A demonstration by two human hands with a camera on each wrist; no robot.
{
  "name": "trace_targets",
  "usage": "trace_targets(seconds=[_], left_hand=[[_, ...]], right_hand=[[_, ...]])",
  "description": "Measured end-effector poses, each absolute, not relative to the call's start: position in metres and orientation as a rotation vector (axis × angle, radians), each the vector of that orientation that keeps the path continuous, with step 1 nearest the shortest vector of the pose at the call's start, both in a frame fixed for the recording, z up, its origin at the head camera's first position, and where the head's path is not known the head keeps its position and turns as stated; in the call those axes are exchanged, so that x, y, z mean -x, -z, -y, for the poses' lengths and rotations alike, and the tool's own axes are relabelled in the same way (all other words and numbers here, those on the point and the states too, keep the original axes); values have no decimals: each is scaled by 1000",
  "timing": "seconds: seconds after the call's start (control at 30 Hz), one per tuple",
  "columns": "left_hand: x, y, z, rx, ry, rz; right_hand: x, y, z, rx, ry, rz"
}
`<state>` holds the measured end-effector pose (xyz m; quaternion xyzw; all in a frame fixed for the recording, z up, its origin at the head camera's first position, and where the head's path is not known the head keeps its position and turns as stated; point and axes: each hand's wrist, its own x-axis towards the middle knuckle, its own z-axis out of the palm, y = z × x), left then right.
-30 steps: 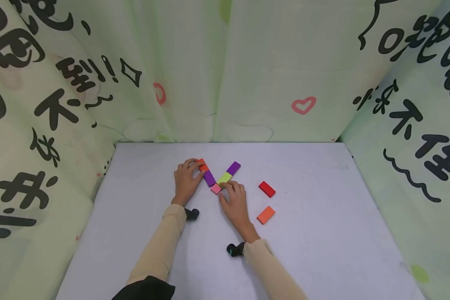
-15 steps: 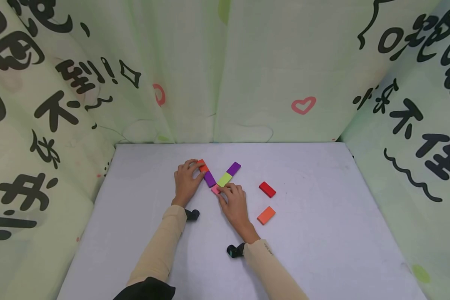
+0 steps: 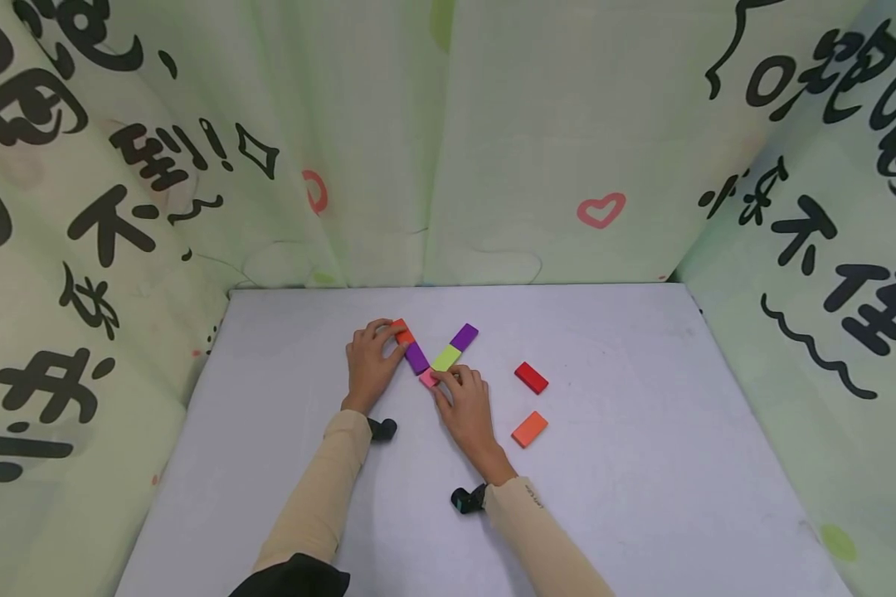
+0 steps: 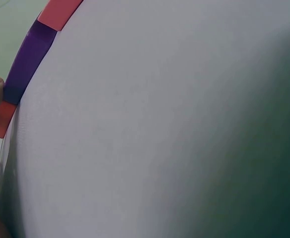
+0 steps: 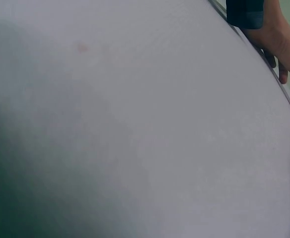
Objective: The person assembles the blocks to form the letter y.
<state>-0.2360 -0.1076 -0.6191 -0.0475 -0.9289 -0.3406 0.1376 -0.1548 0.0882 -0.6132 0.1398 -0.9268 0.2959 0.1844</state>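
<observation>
Flat coloured blocks form a V on the white table in the head view. Its left arm has an orange-red block [image 3: 402,331] at the far end, then a purple block [image 3: 416,358]. A pink block [image 3: 428,378] lies at the bottom point. The right arm is a yellow-green block [image 3: 446,357] and another purple block [image 3: 465,337]. My left hand [image 3: 369,361] holds the orange-red block, its thumb by the joint with the purple one. Finger and thumb of my right hand [image 3: 465,406] pinch the pink block, partly covering it.
To the right of the V lie a red block [image 3: 531,377] and, nearer me, an orange block [image 3: 529,429]. Curtains with black lettering [image 3: 388,166] stand behind and at both sides of the white table [image 3: 642,497]. Black wrist cameras [image 3: 469,499] sit on both wrists.
My right index finger has moved down from the yellow-green block's lower end onto the pink block, baring more of the yellow-green one. The left hand has stayed in place.
</observation>
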Motion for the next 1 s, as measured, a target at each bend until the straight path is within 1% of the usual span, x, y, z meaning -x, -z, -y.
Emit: trace_targets(seconds=[0.23,0.53,0.77,1.0], left_hand=[[237,622,108,136,970,2680],[238,622,108,124,980,2674],[237,621,107,107,981,2704],[236,618,106,103,992,2726]], right_hand=[[151,613,-89,-375,-891,2594],[132,607,-94,-295,-982,2641],[113,595,-108,-216,-1041,2601],[93,593,-130,-108,-1056,2539]])
